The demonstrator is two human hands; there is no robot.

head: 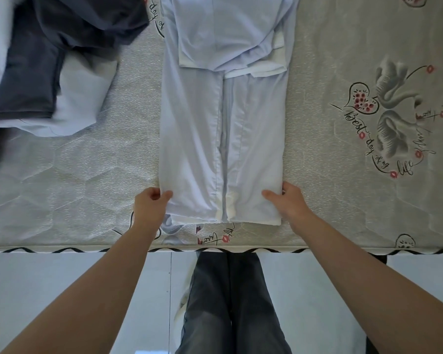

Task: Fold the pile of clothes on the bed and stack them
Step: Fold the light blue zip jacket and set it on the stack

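While hands grip shirt (223,149), mattress (343,60) reads "Best day"

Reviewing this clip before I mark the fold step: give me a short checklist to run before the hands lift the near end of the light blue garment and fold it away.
1. Left hand grips the near left corner of the light blue garment: ok.
2. Right hand grips the near right corner: ok.
3. Side panels folded inward, meeting along the middle: ok.
4. Garment lies flat and straight on the mattress: ok, only slight wrinkles.
5. Far end clear for the fold: not ok, folded pale pieces already lie on it.
6. Dark garment pile apart from the fold path: ok, it lies to the left.
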